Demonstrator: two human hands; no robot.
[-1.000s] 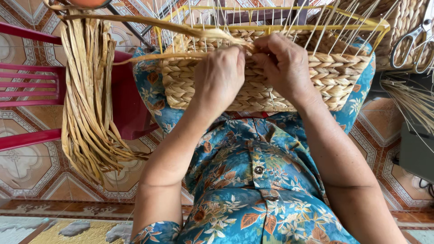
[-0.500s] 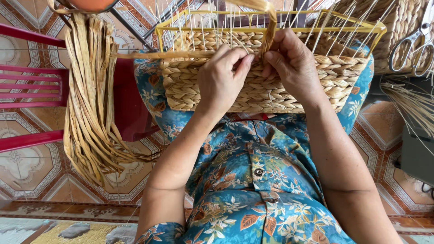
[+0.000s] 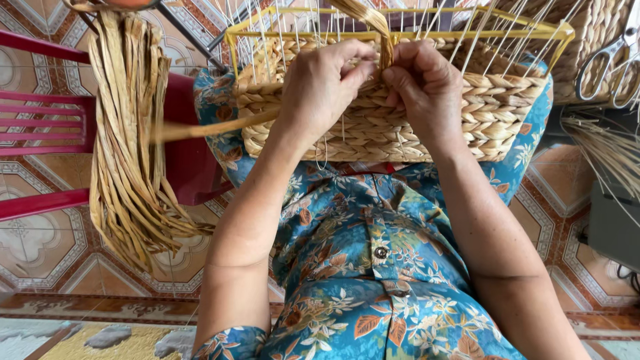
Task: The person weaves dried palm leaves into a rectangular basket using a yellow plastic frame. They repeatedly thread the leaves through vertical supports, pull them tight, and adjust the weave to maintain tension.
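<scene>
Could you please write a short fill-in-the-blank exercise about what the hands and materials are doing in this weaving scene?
1. Both hands, left hand and right hand, work at a half-woven ____ resting on the lap.
2. The basket frame is coloured ____.
3. A bundle of dried fibre strands hangs over a ____ plastic chair.
4. A pair of ____ hangs at the upper right.

Missing words: basket; yellow; red; scissors
</scene>
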